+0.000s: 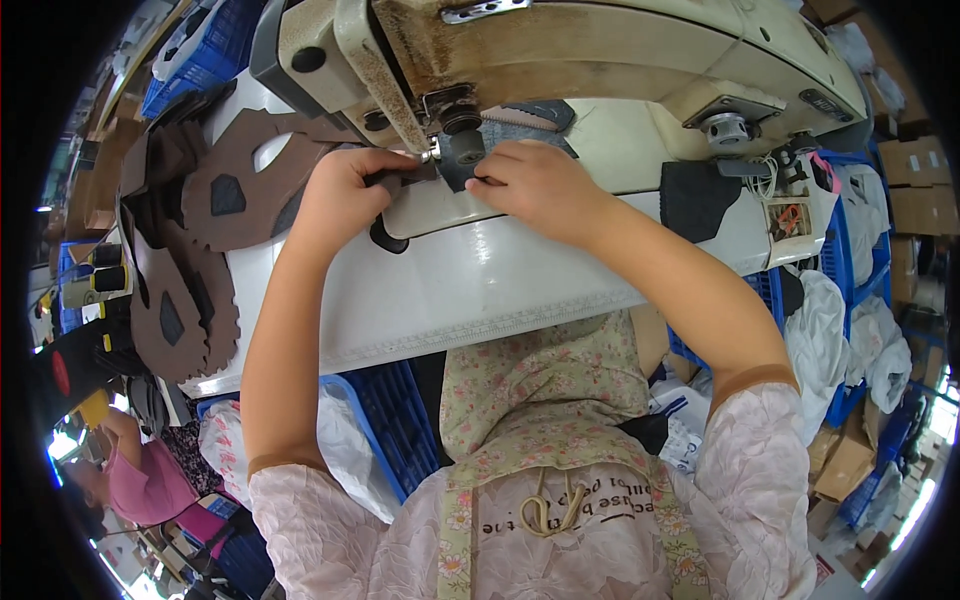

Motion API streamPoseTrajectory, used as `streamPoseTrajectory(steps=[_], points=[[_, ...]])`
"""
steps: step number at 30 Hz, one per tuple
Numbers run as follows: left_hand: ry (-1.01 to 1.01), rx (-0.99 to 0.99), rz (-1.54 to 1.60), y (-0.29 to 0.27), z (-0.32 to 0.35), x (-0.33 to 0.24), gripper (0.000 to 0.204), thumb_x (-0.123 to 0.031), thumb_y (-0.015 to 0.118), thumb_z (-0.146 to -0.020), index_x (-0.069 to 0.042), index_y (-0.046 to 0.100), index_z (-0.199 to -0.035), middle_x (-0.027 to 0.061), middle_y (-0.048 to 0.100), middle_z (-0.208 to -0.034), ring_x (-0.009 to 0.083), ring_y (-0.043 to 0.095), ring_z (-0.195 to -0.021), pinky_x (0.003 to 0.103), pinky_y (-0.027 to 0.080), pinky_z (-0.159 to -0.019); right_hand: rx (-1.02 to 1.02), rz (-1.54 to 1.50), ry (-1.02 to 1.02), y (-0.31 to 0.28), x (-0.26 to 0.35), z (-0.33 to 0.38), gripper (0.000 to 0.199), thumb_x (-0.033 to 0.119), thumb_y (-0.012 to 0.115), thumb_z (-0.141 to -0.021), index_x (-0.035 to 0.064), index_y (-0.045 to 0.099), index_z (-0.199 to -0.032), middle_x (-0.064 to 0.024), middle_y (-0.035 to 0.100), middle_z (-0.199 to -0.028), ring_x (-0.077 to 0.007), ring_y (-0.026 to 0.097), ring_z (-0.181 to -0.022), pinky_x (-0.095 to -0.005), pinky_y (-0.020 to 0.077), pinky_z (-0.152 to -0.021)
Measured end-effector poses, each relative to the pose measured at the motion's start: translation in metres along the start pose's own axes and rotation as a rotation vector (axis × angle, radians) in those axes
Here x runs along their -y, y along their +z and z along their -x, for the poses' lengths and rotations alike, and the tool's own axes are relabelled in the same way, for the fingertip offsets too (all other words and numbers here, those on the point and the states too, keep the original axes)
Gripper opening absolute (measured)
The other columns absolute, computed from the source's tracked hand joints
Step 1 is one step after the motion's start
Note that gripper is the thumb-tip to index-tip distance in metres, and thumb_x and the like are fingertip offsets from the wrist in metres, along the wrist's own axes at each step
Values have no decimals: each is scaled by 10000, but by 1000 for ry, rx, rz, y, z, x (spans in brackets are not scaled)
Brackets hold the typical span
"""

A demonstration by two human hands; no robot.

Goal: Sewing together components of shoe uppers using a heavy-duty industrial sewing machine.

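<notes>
At the needle area of a cream sewing machine (590, 55), both hands work close together. My left hand (345, 195) is closed, thumb and fingers pinching the edge of a dark brown leather piece (422, 173) left of the presser foot. My right hand (540, 190) has its fingers curled against a small dark grey piece (455, 183) under the roller foot (462, 120). How the two pieces meet is hidden by fingers and foot. Left of my left hand, brown cut leather pieces (250, 170) with dark patches lie stacked on the white table (480, 275).
A black piece of material (697, 200) lies right of the machine bed, near a small tray (790, 218) of bits. A ruler strip (500, 325) runs along the table's front edge. Blue crates (385, 415) and white bags stand below. Another person (150, 480) sits at lower left.
</notes>
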State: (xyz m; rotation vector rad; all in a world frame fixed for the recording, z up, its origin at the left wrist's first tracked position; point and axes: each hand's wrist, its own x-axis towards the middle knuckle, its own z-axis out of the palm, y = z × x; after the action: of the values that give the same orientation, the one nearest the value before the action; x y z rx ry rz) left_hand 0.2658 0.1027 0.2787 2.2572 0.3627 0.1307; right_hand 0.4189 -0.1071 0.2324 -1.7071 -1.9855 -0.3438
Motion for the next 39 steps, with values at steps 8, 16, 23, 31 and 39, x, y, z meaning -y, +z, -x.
streamPoseTrajectory(steps=[8,16,23,31,39], points=[[10,74,11,-10,-11,4,335,47,611,-733,-14,739,-1036,115,740,-1027,204,694,-981,294,512,-885,-66,74,-9,5,4,-3,111,115,668,-817,48,679,-905,-30,608,-837,-211,592,-837,-350,524,-720],[-20,102,19,-9,-12,12,271,-9,670,-789,-26,738,-1051,120,745,-978,182,694,-845,284,516,-811,-72,118,-42,12,4,-4,103,118,638,-809,16,651,-802,-52,598,-845,-226,578,-871,-357,519,-763],[50,103,-56,-7,-13,7,290,14,642,-766,-27,741,-1035,137,741,-956,214,688,-787,290,519,-773,-65,189,-51,15,4,-6,80,112,640,-774,31,644,-772,-42,604,-844,-216,582,-877,-343,515,-772],[73,73,-71,-3,-10,8,300,40,627,-755,-18,740,-1027,141,737,-935,224,683,-760,301,522,-759,-78,175,-26,16,5,-10,122,110,623,-877,18,644,-799,-40,599,-786,-223,576,-832,-363,522,-731],[168,32,-138,-1,-11,16,375,76,598,-695,-26,740,-1028,190,710,-937,297,687,-786,321,524,-747,-85,146,-3,18,3,-14,127,115,636,-873,18,638,-791,-60,589,-815,-249,584,-840,-386,524,-714]])
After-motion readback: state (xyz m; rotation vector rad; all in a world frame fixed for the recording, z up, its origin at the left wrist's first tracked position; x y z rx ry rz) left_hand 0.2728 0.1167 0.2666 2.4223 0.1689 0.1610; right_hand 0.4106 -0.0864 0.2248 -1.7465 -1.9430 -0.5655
